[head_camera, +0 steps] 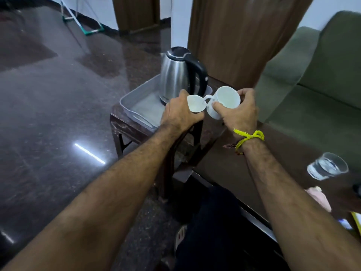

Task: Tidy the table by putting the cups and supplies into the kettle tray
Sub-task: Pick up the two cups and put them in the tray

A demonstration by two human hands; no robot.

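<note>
Left hand (180, 112) hides most of left cup (196, 103); tray (136, 94) near end covered.

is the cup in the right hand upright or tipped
Tipped. The right hand holds the white cup on a slant, its mouth turned toward the camera so the inside shows.

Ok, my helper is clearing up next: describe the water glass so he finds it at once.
Start at the green sofa; before it runs the long dark table. Near its right end stands the water glass: clear, handleless, part-filled, unlike the white cups held by the kettle.
</note>
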